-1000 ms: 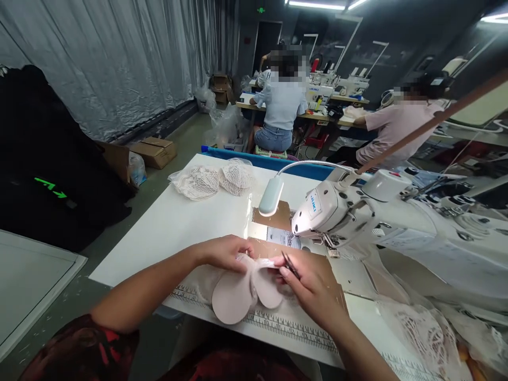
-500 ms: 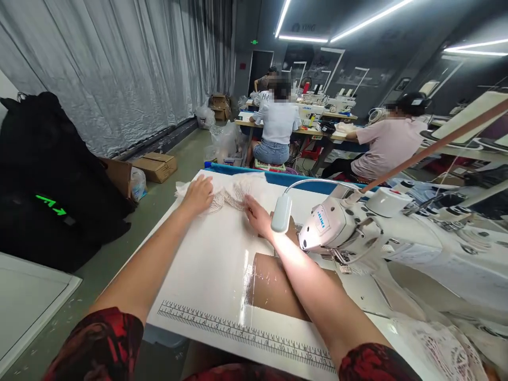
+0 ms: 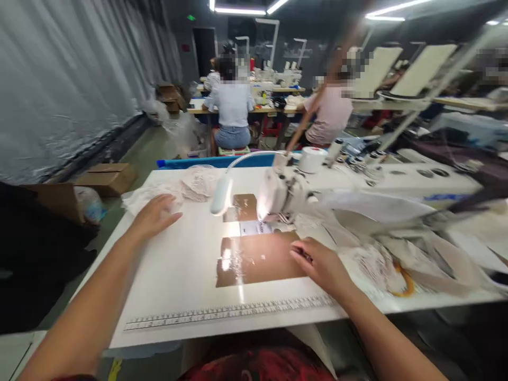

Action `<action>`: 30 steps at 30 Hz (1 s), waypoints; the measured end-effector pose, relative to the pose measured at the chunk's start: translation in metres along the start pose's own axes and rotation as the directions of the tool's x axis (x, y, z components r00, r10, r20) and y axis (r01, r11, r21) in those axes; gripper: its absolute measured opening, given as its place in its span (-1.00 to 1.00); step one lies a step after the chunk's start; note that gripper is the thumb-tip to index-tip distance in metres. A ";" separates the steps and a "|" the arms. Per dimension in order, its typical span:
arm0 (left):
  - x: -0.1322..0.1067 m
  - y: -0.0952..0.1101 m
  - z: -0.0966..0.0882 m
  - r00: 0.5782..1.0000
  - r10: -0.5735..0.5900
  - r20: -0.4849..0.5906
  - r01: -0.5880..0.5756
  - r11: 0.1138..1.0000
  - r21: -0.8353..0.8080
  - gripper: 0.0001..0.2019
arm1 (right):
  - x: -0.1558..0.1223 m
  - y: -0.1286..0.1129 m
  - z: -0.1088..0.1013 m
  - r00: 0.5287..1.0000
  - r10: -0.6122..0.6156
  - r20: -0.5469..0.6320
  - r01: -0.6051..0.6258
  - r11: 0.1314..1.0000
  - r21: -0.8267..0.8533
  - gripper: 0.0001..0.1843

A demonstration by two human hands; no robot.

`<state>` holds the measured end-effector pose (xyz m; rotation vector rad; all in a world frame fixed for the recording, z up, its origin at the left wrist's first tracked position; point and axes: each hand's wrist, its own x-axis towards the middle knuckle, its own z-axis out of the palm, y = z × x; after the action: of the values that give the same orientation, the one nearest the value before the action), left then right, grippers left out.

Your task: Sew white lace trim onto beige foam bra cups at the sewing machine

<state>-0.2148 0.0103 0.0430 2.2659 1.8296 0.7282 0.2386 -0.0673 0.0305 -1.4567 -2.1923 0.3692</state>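
Observation:
My left hand lies flat with fingers stretched out on the white table, touching the near edge of a pile of white lace pieces. My right hand rests at the right edge of the brown plate in front of the white sewing machine. Its fingers are curled, with something small and dark between them that I cannot make out. The picture is blurred by motion.
A bent-neck lamp shines on the needle area. Lace fabric with an orange band is heaped at the right. A ruler strip runs along the front edge. Cardboard boxes sit on the floor at left. Two people sew at tables behind.
My right hand has drawn back from the lace pile to the brown plate by the machine. My left hand stays at the pile. The view has swung to the right.

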 end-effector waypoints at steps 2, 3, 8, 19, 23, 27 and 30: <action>-0.015 0.012 0.003 0.991 -0.046 0.128 0.061 0.991 -0.119 -0.48 | -0.029 0.027 -0.015 0.975 0.119 -0.186 -0.144 0.981 -0.126 -0.75; -0.021 0.020 0.005 0.978 -0.046 0.205 0.080 0.983 -0.163 -0.46 | -0.041 0.039 -0.022 0.948 0.179 -0.262 -0.231 0.955 -0.184 -0.70; -0.036 0.095 0.020 0.822 0.136 0.553 0.056 0.947 -0.317 -0.55 | -0.070 0.080 -0.033 0.845 0.478 -0.238 -0.534 0.769 -0.352 -0.64; -0.036 0.270 0.131 0.601 0.253 0.758 0.734 0.200 -0.649 -0.57 | -0.072 0.007 -0.034 0.996 0.046 -0.082 -0.005 0.894 0.449 -0.84; -0.037 0.299 0.155 0.584 0.193 0.788 0.804 -0.003 -0.595 -0.60 | -0.073 -0.030 -0.019 0.940 -0.331 0.082 0.166 0.655 0.737 -0.83; -0.047 0.296 0.137 0.538 0.262 0.801 0.833 -0.022 -0.552 -0.67 | -0.075 -0.030 -0.016 0.814 -0.568 0.121 0.159 0.419 0.894 -0.80; -0.061 0.271 0.107 0.502 0.342 0.795 0.841 0.021 -0.540 -0.73 | -0.080 -0.013 -0.024 0.864 -0.467 0.188 0.002 0.378 0.926 -0.79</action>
<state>0.0632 -0.0957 0.0403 0.7250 0.6624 0.3907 0.2666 -0.1465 0.0382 -0.3968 -1.8317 1.6221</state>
